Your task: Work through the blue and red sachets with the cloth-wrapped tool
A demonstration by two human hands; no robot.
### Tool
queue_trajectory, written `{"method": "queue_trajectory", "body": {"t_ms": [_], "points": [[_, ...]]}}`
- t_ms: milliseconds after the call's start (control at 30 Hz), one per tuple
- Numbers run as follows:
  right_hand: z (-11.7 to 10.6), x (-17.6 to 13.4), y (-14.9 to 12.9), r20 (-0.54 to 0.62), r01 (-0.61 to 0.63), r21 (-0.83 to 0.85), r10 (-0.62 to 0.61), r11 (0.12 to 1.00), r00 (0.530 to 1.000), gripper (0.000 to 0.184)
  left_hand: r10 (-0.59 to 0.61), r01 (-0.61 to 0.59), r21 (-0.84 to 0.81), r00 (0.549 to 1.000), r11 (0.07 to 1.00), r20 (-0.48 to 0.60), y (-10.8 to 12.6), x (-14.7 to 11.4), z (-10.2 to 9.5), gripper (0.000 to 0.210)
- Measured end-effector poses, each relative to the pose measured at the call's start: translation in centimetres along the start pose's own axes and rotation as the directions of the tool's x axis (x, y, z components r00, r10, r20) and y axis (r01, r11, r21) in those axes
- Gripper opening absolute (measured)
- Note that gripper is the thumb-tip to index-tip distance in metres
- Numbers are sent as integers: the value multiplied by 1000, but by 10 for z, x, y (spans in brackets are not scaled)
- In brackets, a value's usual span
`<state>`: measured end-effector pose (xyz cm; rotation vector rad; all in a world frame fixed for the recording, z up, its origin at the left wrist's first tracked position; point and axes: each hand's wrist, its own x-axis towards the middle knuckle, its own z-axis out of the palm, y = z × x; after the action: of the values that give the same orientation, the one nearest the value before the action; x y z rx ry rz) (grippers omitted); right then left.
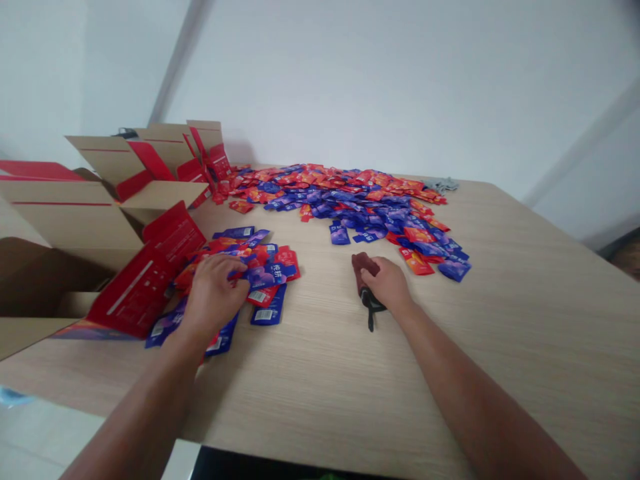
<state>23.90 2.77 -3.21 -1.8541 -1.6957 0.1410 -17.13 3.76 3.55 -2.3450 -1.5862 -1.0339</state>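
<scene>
My left hand (217, 287) is over a small heap of red and purple sachets (267, 315) at the left. Its thumb and forefinger are curled together at the edge of a purple sachet (270, 275) with white print. My right hand (387, 283) rests near the table's middle, its fingers wrapped round a dark red-brown object (361, 267) with a black end and a short black strap. What kind of object it is I cannot make out, as the hand covers part of it.
Open cardboard boxes (75, 223) with red outer flaps stand along the left edge. A long pile of red and purple sachets (350, 200) spreads across the back of the pale wooden table (310, 387). A grey crumpled item (443, 184) lies at the back right, near the wall.
</scene>
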Motion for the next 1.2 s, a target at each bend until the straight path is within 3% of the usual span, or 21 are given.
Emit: {"method": "queue_trajectory", "body": {"t_ms": [167, 267, 333, 400, 433, 567, 667, 767, 900, 1033, 1200], "points": [[1, 0, 1, -9, -8, 34, 8, 999, 1000, 13, 135, -126, -163, 990, 979, 45, 65, 14, 25, 14], [3, 1, 2, -29, -5, 56, 7, 998, 1000, 13, 177, -133, -213, 964, 968, 200, 98, 33, 62, 23], [4, 1, 3, -45, -2, 69, 5, 998, 999, 13, 192, -132, -183, 911, 974, 364, 115, 49, 96, 44], [5, 1, 4, -55, 3, 80, 1, 997, 999, 13, 152, -105, -120, 848, 987, 507, 129, 67, 131, 65], [5, 1, 4, -55, 7, 86, -2, 996, 998, 13, 139, -97, -107, 837, 990, 529, 134, 76, 148, 72], [4, 1, 4, -49, 4, 92, 0, 996, 999, 14, 59, -40, -46, 836, 998, 546, 147, 104, 199, 75], [4, 2, 4, -57, -3, 97, 8, 995, 998, 15, 29, -29, -8, 826, 1000, 564, 150, 108, 216, 68], [4, 2, 3, -77, -7, 108, 16, 994, 997, 16, 44, -55, 1, 821, 998, 569, 151, 104, 219, 65], [3, 2, 4, -101, -15, 147, 30, 989, 994, 16, 89, -103, -7, 816, 995, 571, 156, 92, 204, 62], [1, 2, 5, -113, -41, 258, 72, 965, 991, 19, 160, -169, -40, 799, 985, 579, 163, 63, 171, 60], [-5, 4, 6, -116, -92, 400, 150, 912, 982, 23, 405, -370, -177, 748, 912, 526, 165, 4, 116, 47]]}}
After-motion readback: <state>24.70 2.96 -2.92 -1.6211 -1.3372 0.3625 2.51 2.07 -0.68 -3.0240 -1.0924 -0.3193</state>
